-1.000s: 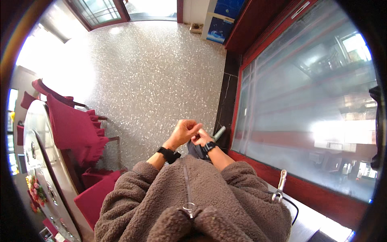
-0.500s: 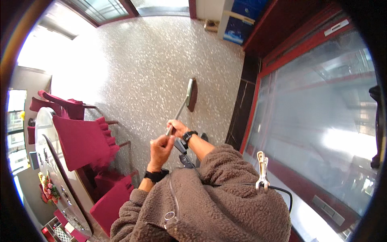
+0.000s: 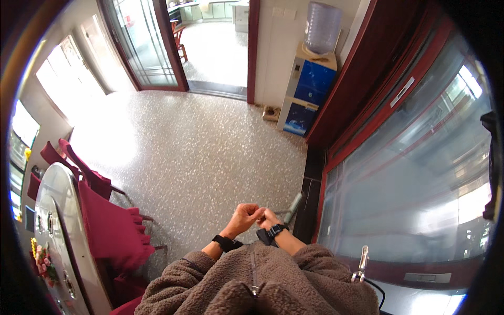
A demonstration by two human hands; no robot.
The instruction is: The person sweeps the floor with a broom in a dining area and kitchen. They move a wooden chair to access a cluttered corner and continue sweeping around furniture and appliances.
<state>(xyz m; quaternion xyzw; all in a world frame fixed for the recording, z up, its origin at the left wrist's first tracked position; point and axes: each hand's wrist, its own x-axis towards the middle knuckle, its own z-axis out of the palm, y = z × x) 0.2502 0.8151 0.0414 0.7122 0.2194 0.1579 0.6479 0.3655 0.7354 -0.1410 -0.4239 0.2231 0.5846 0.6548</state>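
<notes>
A broom with a pale grey-green head (image 3: pixel 295 207) is at floor level to the right of my hands, close to the dark tiled strip. Its thin handle is mostly hidden by my hands. My left hand (image 3: pixel 245 217) is closed around the top part of the handle. Just beside it, almost touching, my right hand (image 3: pixel 269 217) grips the handle too. Both wrists wear black bands, and a small dark box sits by the right wrist. The bristles cannot be made out.
A glass sliding door (image 3: pixel 399 178) with a dark red frame runs along the right. At the back stands a blue water dispenser (image 3: pixel 310 86), near an open doorway. On the left are a round table (image 3: pixel 63 197) and chairs with dark pink covers (image 3: pixel 113 226). Speckled floor (image 3: pixel 194 152) lies between.
The broom head has swung from ahead of me to the right, near the door's dark strip. Both hands have come lower and closer together. The view has tilted up, showing more of the room.
</notes>
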